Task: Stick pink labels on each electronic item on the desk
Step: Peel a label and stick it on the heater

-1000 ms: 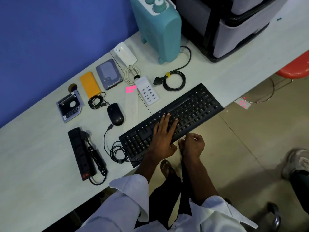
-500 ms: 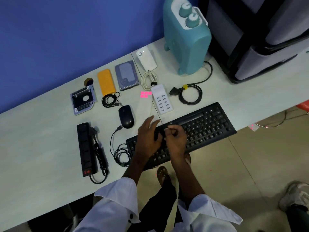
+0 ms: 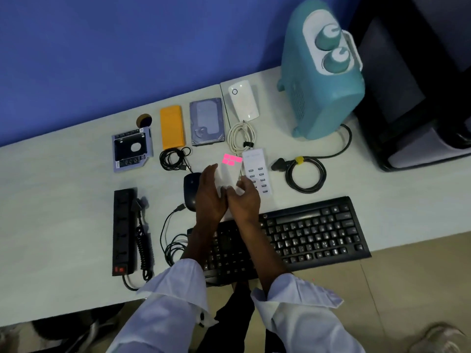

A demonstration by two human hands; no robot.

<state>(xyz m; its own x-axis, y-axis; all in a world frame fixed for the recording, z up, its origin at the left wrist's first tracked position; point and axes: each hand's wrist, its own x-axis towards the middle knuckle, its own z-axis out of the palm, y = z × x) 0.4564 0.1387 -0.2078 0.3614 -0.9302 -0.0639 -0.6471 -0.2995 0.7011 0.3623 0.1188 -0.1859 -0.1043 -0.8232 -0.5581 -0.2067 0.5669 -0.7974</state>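
Observation:
A white backing sheet (image 3: 229, 174) with pink labels (image 3: 231, 159) at its far end lies between the black mouse (image 3: 190, 189) and the white multi-port USB charger (image 3: 258, 174). My left hand (image 3: 210, 194) hovers over the sheet's left side with fingers extended. My right hand (image 3: 245, 200) has its fingertips at the sheet's near end; whether it pinches the sheet is unclear. Both forearms cross the black keyboard (image 3: 318, 233). Farther back lie a hard drive (image 3: 207, 121), an orange power bank (image 3: 172, 127), a drive caddy (image 3: 131, 151) and a white device (image 3: 243, 100).
A black power strip (image 3: 123, 230) with a coiled cord lies at the left. A teal appliance (image 3: 321, 80) stands at the back right, its black cable coil (image 3: 305, 174) in front. A white cable (image 3: 240, 136) and a black cable (image 3: 174, 157) lie among the items.
Both hands left the keyboard and moved forward to the label sheet. The view has shifted up and left.

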